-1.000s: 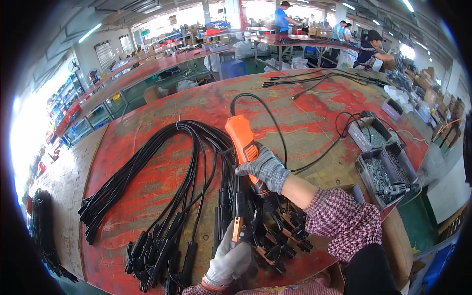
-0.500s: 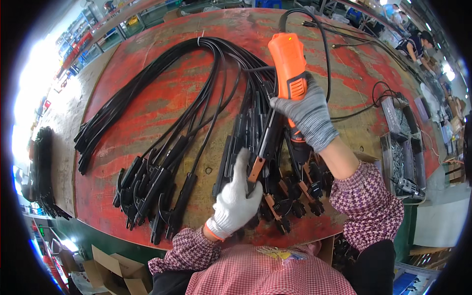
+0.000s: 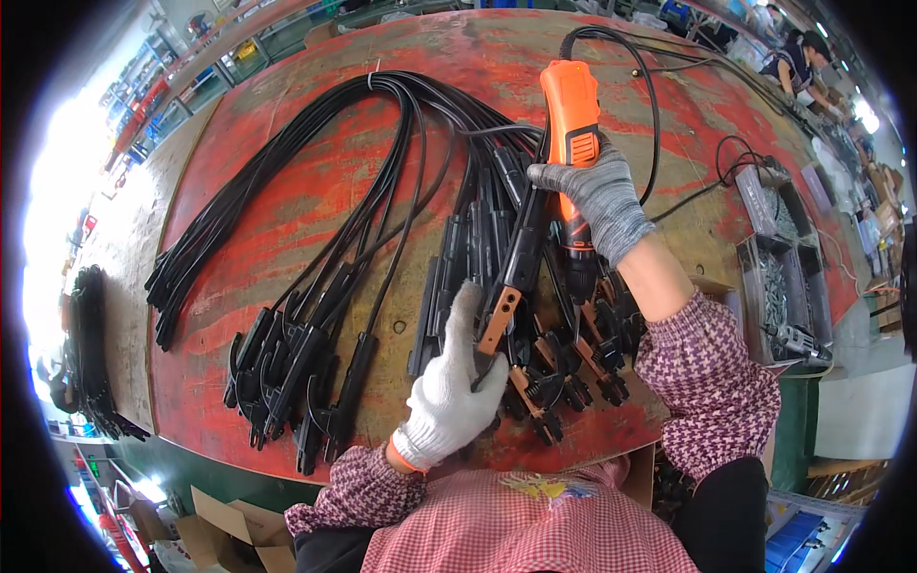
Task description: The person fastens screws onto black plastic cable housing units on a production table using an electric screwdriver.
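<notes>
My right hand (image 3: 604, 201), in a grey striped glove, is wrapped round an orange electric screwdriver (image 3: 570, 100), its dark tip pointing down toward me. Under my left hand (image 3: 457, 392), in a white glove, lies a welding electrode holder (image 3: 521, 258) with a black handle and a copper-coloured bar. The left index finger stretches along beside the bar, while the thumb and curled fingers close round its near end. Several similar electrode holders (image 3: 458, 272) lie bunched beneath, and more copper bars show by the screwdriver tip. What the tip touches cannot be made out.
A tied loop of black cables (image 3: 277, 143) spreads over the worn red table (image 3: 315, 210), with another group of holders (image 3: 287, 368) at its left. Bins of metal screws (image 3: 776, 286) stand at the right beside a small drill (image 3: 800, 342). Another person (image 3: 800, 67) works far right.
The screwdriver and right hand have shifted slightly right, and the tool's dark nose shows more plainly. The copper bar under my left hand now shows more of its face. The left hand keeps its hold.
</notes>
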Tool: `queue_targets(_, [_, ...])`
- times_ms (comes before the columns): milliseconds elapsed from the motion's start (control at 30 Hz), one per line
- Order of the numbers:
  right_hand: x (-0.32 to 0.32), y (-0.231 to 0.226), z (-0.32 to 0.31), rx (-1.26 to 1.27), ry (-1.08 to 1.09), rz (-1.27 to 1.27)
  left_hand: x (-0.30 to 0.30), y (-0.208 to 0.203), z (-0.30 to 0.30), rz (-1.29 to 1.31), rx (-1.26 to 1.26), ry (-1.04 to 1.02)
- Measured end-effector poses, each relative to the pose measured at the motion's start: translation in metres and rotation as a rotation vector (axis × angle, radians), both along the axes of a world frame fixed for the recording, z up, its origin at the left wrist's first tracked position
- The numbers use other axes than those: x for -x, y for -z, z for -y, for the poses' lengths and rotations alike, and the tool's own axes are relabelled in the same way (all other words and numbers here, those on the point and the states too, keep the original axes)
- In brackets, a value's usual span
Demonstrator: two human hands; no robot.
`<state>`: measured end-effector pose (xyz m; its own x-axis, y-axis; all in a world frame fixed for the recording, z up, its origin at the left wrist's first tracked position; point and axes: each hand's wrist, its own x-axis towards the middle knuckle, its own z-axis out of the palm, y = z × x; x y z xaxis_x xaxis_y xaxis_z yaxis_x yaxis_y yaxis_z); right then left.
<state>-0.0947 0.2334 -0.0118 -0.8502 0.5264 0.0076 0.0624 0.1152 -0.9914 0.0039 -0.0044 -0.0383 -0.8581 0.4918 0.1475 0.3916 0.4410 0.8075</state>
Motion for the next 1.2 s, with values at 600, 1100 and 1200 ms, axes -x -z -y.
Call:
queue_targets(600, [-0.014,0.000,0.014,-0.068,-0.028,-0.071,0.011,-0.005,-0.014,0.351,-0.079,-0.053])
queue_targets(1100, [-0.059,-0.011,0.001,-0.123,-0.082,-0.099,0.021,-0.009,-0.047,1.377,-0.812,0.224])
queue_targets(1200, [-0.091,-0.018,-0.019,-0.032,0.018,-0.261,0.019,-0.019,-0.066,1.531,-0.842,0.183])
